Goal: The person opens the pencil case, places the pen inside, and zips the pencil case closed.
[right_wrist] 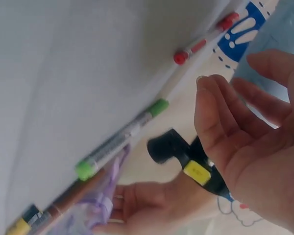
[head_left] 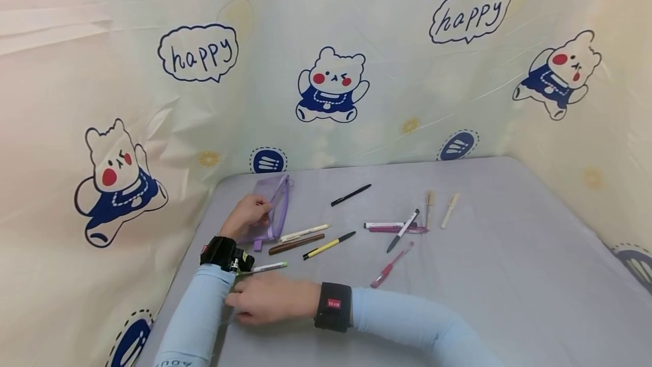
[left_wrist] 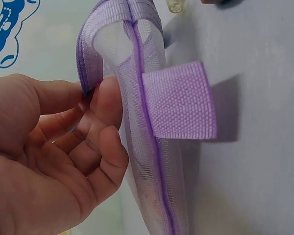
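Note:
At the table's far left, my left hand (head_left: 249, 215) pinches the edge of a purple mesh zip pouch (head_left: 283, 208) between thumb and fingers. The left wrist view shows the pouch's purple fabric tab (left_wrist: 179, 103) beside that hand. My right hand (head_left: 272, 299) is over the near left of the table, by the left forearm. Its fingers are loosely bent with nothing between them in the right wrist view. A pen with red ends (right_wrist: 206, 41) lies close to those fingers, apart from them. A white pen with green ends (right_wrist: 122, 139) lies between the right hand and the pouch.
Beside the pouch lie a cream pen (head_left: 305, 233), a brown pen (head_left: 296, 244) and a yellow-and-black pen (head_left: 328, 246). A black pen (head_left: 351, 195) is farther back. Several more pens, including a pink one (head_left: 392, 265), spread rightward. A printed curtain (head_left: 387, 72) surrounds the table.

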Tool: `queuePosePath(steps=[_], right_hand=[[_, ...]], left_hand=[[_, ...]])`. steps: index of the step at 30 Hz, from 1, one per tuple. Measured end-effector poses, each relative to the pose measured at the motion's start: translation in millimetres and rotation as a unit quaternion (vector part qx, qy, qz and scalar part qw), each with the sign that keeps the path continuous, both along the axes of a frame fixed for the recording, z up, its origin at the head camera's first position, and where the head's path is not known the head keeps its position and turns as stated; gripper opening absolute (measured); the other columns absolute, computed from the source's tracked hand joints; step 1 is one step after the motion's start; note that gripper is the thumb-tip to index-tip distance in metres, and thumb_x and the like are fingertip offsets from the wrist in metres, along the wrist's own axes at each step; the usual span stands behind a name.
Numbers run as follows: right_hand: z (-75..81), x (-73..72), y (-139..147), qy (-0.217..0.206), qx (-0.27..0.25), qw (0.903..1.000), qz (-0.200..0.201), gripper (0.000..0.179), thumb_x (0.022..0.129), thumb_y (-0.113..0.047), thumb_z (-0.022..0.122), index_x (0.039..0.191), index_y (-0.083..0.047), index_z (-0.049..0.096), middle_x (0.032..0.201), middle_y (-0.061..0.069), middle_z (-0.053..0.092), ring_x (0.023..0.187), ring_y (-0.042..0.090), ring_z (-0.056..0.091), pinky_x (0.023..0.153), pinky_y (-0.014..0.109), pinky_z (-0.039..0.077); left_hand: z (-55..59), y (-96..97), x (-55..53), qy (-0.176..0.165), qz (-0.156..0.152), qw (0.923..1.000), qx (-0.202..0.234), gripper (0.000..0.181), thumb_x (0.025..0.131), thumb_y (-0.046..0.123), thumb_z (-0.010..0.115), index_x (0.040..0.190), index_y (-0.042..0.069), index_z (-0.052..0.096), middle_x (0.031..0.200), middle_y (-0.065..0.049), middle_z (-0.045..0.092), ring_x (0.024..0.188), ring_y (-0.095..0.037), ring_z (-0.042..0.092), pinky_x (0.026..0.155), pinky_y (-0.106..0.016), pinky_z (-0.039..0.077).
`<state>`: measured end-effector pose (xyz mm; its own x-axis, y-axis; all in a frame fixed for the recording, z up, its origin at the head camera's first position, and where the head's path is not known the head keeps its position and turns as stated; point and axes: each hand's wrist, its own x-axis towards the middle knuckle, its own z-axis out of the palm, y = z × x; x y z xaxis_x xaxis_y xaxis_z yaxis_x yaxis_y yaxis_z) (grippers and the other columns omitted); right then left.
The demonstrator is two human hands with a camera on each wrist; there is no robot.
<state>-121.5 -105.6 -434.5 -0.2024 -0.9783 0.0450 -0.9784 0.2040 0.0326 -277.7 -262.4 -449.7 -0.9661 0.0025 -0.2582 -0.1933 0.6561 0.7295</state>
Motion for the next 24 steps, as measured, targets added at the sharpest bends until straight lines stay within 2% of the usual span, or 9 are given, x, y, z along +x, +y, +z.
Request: queuePosePath(steps=[4,13,24], right_hand=[[-5.2,2.4,-3.7,-0.007,0.009,0.9999,0.008,0.020,0.098,-0.033,0.058,0.115,-0.024,0.061,0.097,-0.012,0.058,0.084,0.000,0.052,0.067,0.011,0.040],[-17.8,8.0,-9.7,0.021,0.023,0.9994,0.013,0.018,0.099,-0.038,0.055,0.111,-0.028,0.064,0.096,-0.013,0.057,0.083,0.001,0.047,0.069,0.012,0.036],[-15.5,16.2,-15.7,0.063,0.015,0.9979,-0.005,0.013,0.098,-0.039,0.056,0.099,-0.034,0.068,0.096,-0.012,0.062,0.082,0.002,0.051,0.065,0.015,0.040]], left_hand=[[1.1,0.4,-0.1,-0.004,-0.002,0.9999,0.010,0.026,0.101,0.020,0.053,0.104,-0.004,0.062,0.076,-0.005,0.064,0.067,-0.015,0.057,0.061,-0.027,0.043],[2.2,-0.2,0.1,-0.003,-0.011,0.9999,0.000,0.025,0.102,0.018,0.051,0.107,-0.004,0.062,0.078,-0.006,0.065,0.070,-0.016,0.060,0.063,-0.028,0.045],[2.8,2.0,1.0,0.002,-0.021,0.9996,-0.020,0.026,0.101,0.019,0.052,0.106,-0.004,0.063,0.076,-0.006,0.067,0.067,-0.014,0.062,0.062,-0.027,0.047]])
